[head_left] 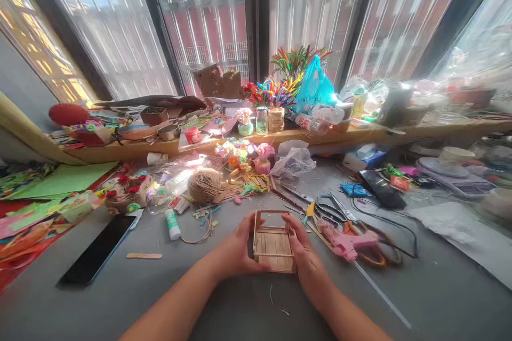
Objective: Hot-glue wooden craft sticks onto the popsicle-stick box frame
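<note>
A small wooden frame box point(274, 242), built of thin sticks with a slatted panel, is held between both hands just above the grey table. My left hand point(242, 245) grips its left side, the thumb along the lower edge. Around the right side, my right hand point(304, 250) is closed, with fingers at the upper right corner. Right of the box lies a pink hot glue gun point(352, 242) with a clear glue stick point(382, 294) trailing from it. Scissors point(332, 213) lie behind the gun. A single wooden craft stick point(144, 256) rests to the left.
Left stand a black phone point(98, 250) and a glue stick tube point(172, 225). A twine ball point(204, 185) and pipe-cleaner flowers point(240, 152) sit behind. A black cable point(414, 240) curls at right, near a white scale point(456, 178). A cluttered ledge point(160, 147) runs below the windows.
</note>
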{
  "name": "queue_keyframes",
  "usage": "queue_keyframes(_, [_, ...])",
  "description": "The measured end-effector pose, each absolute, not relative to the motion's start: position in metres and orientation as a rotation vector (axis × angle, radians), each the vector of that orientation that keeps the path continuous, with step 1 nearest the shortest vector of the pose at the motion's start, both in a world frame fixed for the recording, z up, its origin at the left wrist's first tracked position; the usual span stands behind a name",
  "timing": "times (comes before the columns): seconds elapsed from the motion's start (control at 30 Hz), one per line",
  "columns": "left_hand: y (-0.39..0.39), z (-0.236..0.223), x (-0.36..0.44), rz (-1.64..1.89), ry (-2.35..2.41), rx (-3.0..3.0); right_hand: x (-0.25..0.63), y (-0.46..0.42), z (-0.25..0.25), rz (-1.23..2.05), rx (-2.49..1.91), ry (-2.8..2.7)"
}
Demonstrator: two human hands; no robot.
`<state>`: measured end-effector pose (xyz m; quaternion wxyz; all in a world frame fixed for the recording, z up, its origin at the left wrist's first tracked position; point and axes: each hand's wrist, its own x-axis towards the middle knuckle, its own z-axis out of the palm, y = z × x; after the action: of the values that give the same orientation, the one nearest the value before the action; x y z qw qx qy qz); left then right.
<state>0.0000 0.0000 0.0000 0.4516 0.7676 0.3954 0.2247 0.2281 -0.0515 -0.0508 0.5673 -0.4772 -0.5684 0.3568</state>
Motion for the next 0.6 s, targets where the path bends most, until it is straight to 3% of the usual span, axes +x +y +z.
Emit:
queue_keyframes(0.17, [-0.002,-0.003,0.000,0.597,0.971,1.934,0.227,-0.062,-0.044,0.766,-1.144,-1.297])
queue_keyframes(0.47, [0.006,-0.036,0.011,0.739,1.173,2.019,0.250,-0.120,-0.042,-0.189,-1.047,-1.815])
queue_keyframes(0.6, [0.005,-0.041,0.017,0.818,1.194,2.042,0.233,-0.107,-0.036,-0.207,-1.010,-2.141])
